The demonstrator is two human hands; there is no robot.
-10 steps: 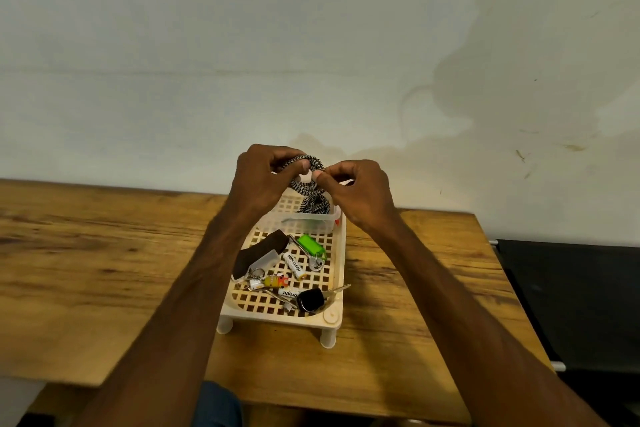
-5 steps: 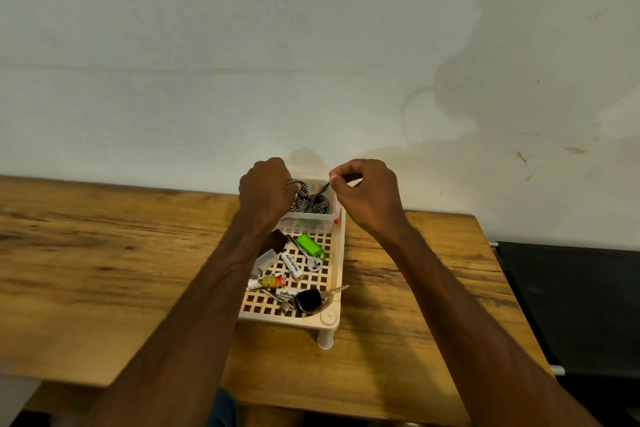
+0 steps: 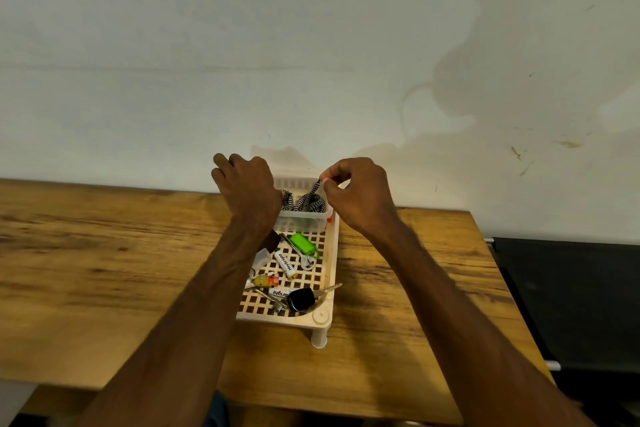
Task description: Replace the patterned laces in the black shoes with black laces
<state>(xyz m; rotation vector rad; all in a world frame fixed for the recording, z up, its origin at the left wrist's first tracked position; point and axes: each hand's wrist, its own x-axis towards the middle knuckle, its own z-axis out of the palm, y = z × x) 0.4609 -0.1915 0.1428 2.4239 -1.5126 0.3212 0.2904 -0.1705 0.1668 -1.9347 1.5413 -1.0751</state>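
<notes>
The black-and-white patterned lace (image 3: pixel 306 202) lies bunched in a small clear box (image 3: pixel 301 220) at the far end of a cream lattice tray (image 3: pixel 330 253). My right hand (image 3: pixel 356 194) pinches one end of the lace just above the box. My left hand (image 3: pixel 247 189) hovers at the box's left edge, back up, with its fingers loosely curled toward the wall. It hides the lace's left part, and I see nothing held in it. No black shoes and no black laces are in view.
The tray stands on short legs on a wooden table (image 3: pixel 104 270) against a pale wall. In it lie a green key tag (image 3: pixel 304 242), batteries (image 3: pixel 286 265), a black car key (image 3: pixel 301 299) and a small yellow figure (image 3: pixel 266 280). A dark surface (image 3: pixel 568 305) adjoins the table's right edge.
Both hands came down from above the tray and lowered the coiled lace into the clear box. My left hand then slid left off the lace, while my right hand still pinches its end.
</notes>
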